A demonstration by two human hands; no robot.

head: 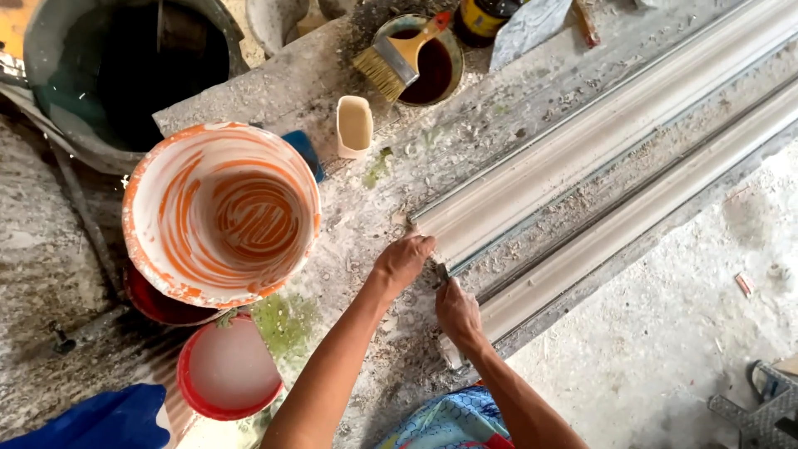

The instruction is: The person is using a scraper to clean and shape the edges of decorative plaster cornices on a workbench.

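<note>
The right hand (457, 312) is closed around a small scraper (441, 273), whose dark blade pokes out toward the near end of the upper moulding (582, 158). The left hand (403, 259) lies with fingers pressed together on that same end, holding it down; it grips nothing. The moulding is a long pale plaster strip that runs from the middle of the workbench (349, 224) up to the far right, with a second moulding (632, 224) parallel and just nearer, a crumb-filled channel between them.

Judging from this, the work is at the strip's end edge, and it seems best done with the blade kept low and flat along the metal rail, short strokes, and the left hand close behind so the brittle end does not lift or chip.

Room is tight to the left: an orange-streaked white bucket (220, 212) stands near the left forearm, with a red tub (229, 370) below it and a dark barrel (125, 75) farther off. A small cream cup (355, 125) and a brush (395, 58) resting over a tin (432, 71) sit at the far edge. To the right the strips run freely, and the bench's near edge drops to the dusty floor (665, 349) just beside the right wrist.
</note>
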